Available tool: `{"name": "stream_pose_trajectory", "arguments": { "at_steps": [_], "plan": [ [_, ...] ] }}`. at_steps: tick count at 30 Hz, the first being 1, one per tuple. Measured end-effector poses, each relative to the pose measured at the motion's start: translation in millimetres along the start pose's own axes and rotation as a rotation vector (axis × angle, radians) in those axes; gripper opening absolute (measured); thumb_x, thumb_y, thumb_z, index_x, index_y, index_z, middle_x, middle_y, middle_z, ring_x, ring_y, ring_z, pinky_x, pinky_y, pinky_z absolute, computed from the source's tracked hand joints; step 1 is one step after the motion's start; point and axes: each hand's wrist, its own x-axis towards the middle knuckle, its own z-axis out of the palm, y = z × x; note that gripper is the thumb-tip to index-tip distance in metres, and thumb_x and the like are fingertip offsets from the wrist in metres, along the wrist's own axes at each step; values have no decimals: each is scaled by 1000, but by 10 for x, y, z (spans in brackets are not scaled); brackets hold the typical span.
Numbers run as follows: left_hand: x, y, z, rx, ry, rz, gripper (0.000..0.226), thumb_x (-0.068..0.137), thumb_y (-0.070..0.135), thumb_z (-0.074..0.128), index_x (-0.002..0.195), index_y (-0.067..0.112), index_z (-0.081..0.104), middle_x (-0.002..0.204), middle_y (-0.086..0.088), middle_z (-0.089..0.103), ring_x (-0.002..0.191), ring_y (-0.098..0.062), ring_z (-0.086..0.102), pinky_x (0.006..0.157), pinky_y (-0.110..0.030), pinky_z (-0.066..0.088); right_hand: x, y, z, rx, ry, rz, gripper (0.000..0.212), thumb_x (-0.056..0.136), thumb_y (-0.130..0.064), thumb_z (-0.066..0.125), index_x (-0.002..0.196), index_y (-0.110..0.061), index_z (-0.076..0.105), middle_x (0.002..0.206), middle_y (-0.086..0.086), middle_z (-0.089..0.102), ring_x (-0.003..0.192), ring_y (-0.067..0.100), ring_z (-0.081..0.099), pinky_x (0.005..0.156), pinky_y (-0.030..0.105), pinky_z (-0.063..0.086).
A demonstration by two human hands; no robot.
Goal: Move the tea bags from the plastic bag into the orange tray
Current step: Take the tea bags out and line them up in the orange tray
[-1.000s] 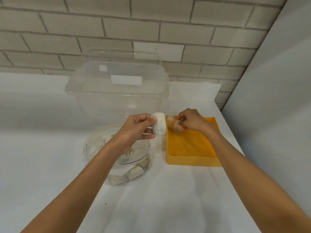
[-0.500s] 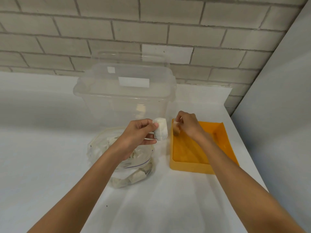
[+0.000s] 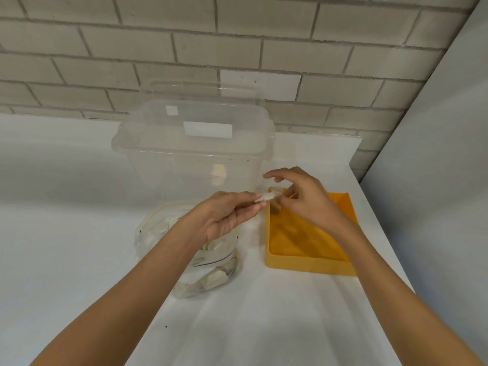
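Over the far-left corner of the orange tray (image 3: pixel 309 266), the left hand (image 3: pixel 227 215) pinches a white tea bag (image 3: pixel 264 198) between thumb and fingertips. The right hand (image 3: pixel 309 199) hovers beside it, fingers partly curled; whether it grips anything cannot be told. The plastic bag (image 3: pixel 155 233), containing more tea bags (image 3: pixel 214 280), lies on the tabletop (image 3: pixel 79 233) left of the tray.

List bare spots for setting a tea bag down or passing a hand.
Free: near half of the orange tray floor; the table strip between plastic bag and tray; table in front of both. Crowded: the tray's far left corner, where left hand, tea bag and right hand meet beside the clear bin.
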Motion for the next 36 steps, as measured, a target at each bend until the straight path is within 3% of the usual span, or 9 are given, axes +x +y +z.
{"name": "stream_pose_trajectory", "arguments": {
  "at_steps": [4,9,12,15,21,25,31,33,36],
  "plan": [
    [51,61,66,-95,-72,-102,16,91,2,56,94,-11,65,87,-23,69,64,-16,71,60,-18,58,-105,-80,-2,285,0,57,15,83,-9,70,96,-18,74,87,2,71,76,12,66,70,25,54],
    [67,81,53,654,3,110,41,88,46,60,117,16,60,105,-8,70,86,-15,69,69,-21,56,-170,-40,-31,582,18,274,14,86,-6,67,97,0,70,78,23,69,66,18,64,63,25,52],
    [94,21,32,798,-60,216,36,84,39,69,112,17,65,103,-1,69,91,-13,67,77,-22,56,-203,-13,-44,602,-9,301,18,86,-8,67,102,1,69,85,27,69,70,21,65,65,25,53],
    [164,-56,37,794,-68,321,21,85,22,70,102,10,67,85,-3,69,80,-13,67,74,-23,55,-203,-50,-65,563,-5,285,18,86,-11,68,104,-6,70,83,17,71,67,14,64,61,21,52],
    [305,-139,92,812,-34,442,4,86,13,70,86,14,66,81,-7,67,76,-16,68,66,-19,56,-130,-22,-149,285,157,196,8,86,-19,69,92,-20,73,80,-2,71,63,9,61,61,21,51],
    [395,-164,66,964,75,473,12,85,8,68,97,10,68,85,-8,69,76,-16,66,67,-21,57,-74,113,-179,227,220,222,9,86,-12,69,83,-21,71,69,2,70,58,7,63,65,22,52],
    [537,-289,16,1161,222,280,42,84,31,72,114,6,56,96,-11,68,73,-18,64,68,-25,55,38,415,97,32,30,343,7,86,-10,67,91,-8,72,69,10,71,64,17,66,75,30,53],
    [578,-334,31,1205,231,254,47,84,31,72,118,5,54,99,-12,68,78,-19,66,73,-28,56,102,467,234,-33,29,350,9,87,-10,66,93,-6,71,76,9,71,67,16,63,73,23,47],
    [617,-363,43,1244,227,250,46,82,24,73,120,6,54,104,-13,66,79,-20,67,72,-28,56,221,504,371,-144,63,388,16,89,-9,62,102,-6,71,101,10,71,93,23,65,83,23,46]
  ]
}}
